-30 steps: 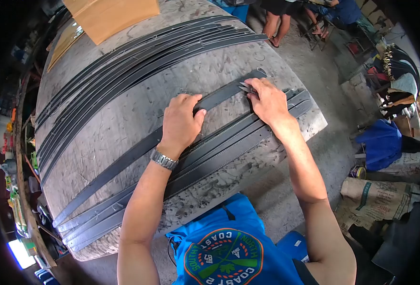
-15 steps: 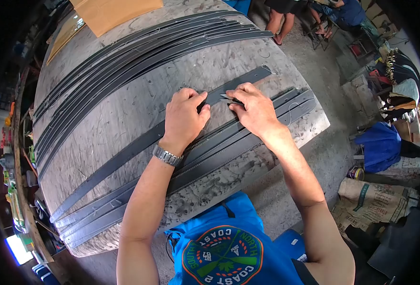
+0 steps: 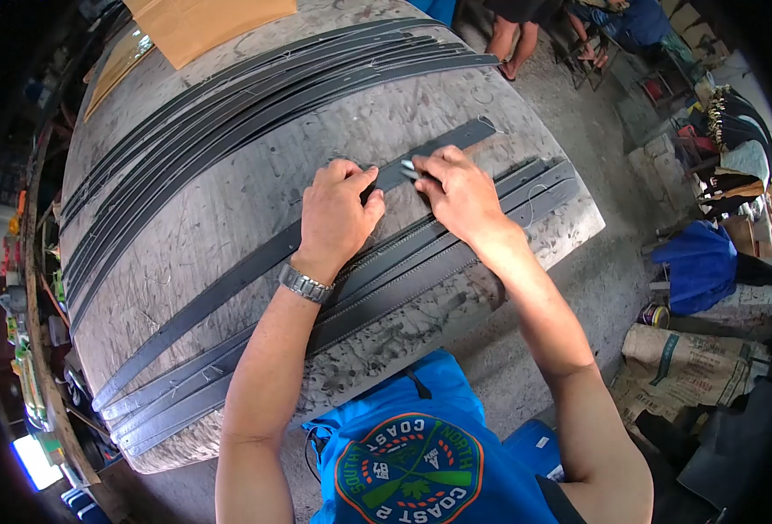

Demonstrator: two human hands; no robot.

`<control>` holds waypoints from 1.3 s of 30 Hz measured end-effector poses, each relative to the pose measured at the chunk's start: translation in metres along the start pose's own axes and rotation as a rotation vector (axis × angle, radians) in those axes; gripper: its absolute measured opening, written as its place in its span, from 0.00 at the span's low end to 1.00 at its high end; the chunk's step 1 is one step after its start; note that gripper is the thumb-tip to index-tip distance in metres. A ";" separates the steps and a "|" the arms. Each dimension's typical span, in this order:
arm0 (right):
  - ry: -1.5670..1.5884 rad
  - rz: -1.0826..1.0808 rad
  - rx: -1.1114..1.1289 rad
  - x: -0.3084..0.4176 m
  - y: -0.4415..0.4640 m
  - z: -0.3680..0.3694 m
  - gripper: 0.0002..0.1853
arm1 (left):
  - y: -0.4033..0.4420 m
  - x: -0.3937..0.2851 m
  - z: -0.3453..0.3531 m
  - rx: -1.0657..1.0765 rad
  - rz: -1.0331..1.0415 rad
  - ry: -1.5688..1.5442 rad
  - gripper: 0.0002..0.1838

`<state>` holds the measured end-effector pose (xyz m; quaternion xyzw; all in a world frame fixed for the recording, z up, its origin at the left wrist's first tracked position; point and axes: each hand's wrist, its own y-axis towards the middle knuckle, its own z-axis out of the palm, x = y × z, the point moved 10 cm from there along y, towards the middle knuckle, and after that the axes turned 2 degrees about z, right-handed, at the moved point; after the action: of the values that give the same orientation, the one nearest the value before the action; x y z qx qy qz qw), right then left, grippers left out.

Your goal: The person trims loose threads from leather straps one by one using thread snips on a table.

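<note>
A long dark strap (image 3: 228,293) with stitched edges lies slantwise across the worktable. My left hand (image 3: 338,210), with a metal watch at the wrist, has its thumb and fingers closed about the strap near its middle. Just right of it, my right hand (image 3: 463,194) grips small thread snips (image 3: 410,168), their two pale metal tips showing apart above the strap; the rest is hidden in my fingers. At the strap's far right end a loose thread (image 3: 491,122) curls. Nearer to me, under my forearms, lie several similar straps (image 3: 386,301), some with loose threads.
The worn, stained worktable (image 3: 202,253) bears a bundle of dark straps (image 3: 255,105) at its far side and brown cardboard (image 3: 211,26) behind them. Other people's legs (image 3: 512,44) show beyond the table. On the right lie a blue cloth (image 3: 699,266) and a printed sack (image 3: 678,371).
The snips have turned slightly in my right hand, and their two tips now show apart. My right hand has shifted slightly left and up; the left hand has barely moved.
</note>
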<state>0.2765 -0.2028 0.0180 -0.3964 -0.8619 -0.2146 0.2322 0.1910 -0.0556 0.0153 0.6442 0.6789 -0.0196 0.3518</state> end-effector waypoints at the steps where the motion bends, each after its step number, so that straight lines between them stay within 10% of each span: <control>1: 0.010 0.002 -0.036 -0.004 0.002 -0.002 0.16 | 0.000 0.000 0.000 0.002 -0.002 0.009 0.17; 20: -0.024 0.066 -0.264 -0.079 0.045 -0.049 0.18 | 0.054 -0.089 0.058 0.591 0.518 0.572 0.07; 29: -0.036 0.187 -0.214 -0.113 0.054 -0.050 0.19 | 0.056 -0.082 0.094 0.881 0.436 0.737 0.05; 39: -0.035 0.233 -0.160 -0.112 0.055 -0.050 0.20 | 0.091 0.008 -0.003 0.402 -0.075 0.122 0.13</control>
<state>0.3957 -0.2631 0.0041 -0.5147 -0.7940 -0.2476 0.2082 0.2707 -0.0316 0.0525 0.6758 0.7048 -0.1288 0.1734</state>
